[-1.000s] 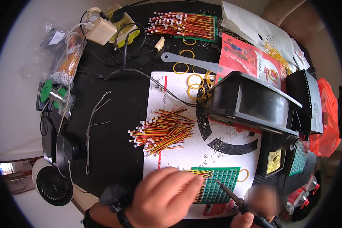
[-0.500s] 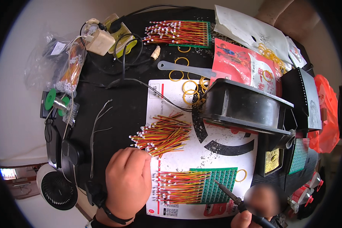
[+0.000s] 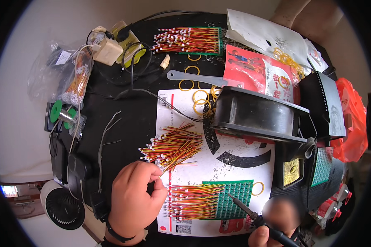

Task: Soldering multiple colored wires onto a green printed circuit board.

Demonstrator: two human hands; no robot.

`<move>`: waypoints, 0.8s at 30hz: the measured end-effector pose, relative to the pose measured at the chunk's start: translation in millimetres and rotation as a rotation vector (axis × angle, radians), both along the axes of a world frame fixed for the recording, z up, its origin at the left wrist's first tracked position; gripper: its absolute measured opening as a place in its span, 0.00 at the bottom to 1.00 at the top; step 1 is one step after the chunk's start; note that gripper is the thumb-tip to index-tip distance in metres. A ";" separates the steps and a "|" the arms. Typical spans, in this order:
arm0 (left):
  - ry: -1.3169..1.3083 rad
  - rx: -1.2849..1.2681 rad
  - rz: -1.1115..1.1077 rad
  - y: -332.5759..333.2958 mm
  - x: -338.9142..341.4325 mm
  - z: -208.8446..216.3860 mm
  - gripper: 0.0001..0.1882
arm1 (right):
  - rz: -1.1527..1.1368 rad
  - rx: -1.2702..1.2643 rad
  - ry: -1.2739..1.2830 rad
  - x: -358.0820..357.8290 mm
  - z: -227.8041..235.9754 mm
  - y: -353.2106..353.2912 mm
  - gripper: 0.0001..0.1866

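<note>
My left hand point(image 3: 138, 197) is closed in a pinch at the lower edge of a loose pile of red and yellow wire leads point(image 3: 175, 144) with white plugs. A thin wire lead point(image 3: 162, 174) appears between its thumb and forefinger. My right hand point(image 3: 261, 238), partly hidden by a blurred patch, is wrapped round a soldering iron point(image 3: 251, 213). The iron's tip points left, over or against a green circuit board point(image 3: 237, 199); contact cannot be told. Rows of wire leads point(image 3: 191, 201) run from the board's left part, plugs to the left.
A black fan-like housing point(image 3: 257, 113) stands on the white printed sheet point(image 3: 189, 175). Behind lie another wired board point(image 3: 189, 40), rubber bands point(image 3: 201, 96) and a red package point(image 3: 255, 74). A solder spool point(image 3: 64, 114) sits left; yellow sponge tray point(image 3: 292, 172) and second green board point(image 3: 322, 164) right.
My left hand has turned, its thumb and forefinger now showing in a pinch beside the wire pile. The whole view shifts slightly left. The soldering iron stays near the same board spot.
</note>
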State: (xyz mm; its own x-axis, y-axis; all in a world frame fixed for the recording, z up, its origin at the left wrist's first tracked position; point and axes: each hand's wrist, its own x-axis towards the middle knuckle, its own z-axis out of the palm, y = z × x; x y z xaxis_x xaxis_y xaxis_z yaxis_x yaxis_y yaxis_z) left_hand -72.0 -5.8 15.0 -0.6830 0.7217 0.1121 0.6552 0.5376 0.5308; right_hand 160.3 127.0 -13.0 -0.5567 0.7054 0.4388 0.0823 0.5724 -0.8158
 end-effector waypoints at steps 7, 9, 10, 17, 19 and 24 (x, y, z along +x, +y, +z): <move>-0.214 0.118 -0.180 -2.7 7.2 6.9 0.11 | 0.172 0.029 -0.019 -7.7 20.3 19.8 0.16; -0.320 0.187 -0.157 3.4 15.9 10.8 0.10 | 0.354 0.077 -0.030 -9.6 28.2 26.8 0.13; -0.329 0.190 -0.156 5.4 18.9 10.8 0.10 | 0.322 0.051 -0.013 -11.2 28.0 24.4 0.13; -0.884 0.310 -0.323 0.0 19.9 6.2 0.09 | -0.039 0.002 0.004 -2.9 -2.5 -0.8 0.21; -0.988 0.328 -0.283 0.0 23.0 4.0 0.09 | -0.050 0.009 0.007 -3.2 -4.3 -1.5 0.21; -1.073 0.335 -0.122 2.5 39.6 5.4 0.07 | -0.048 -0.003 0.010 -5.4 -3.8 -1.8 0.21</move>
State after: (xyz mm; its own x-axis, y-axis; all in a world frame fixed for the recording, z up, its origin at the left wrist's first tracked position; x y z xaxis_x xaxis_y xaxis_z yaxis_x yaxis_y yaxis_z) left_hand -32.5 -3.3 20.4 -0.4698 0.8341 -0.2893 -0.1875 0.2259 0.9559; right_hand 154.9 125.2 -16.7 -0.5176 0.7328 0.4418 0.1018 0.5654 -0.8185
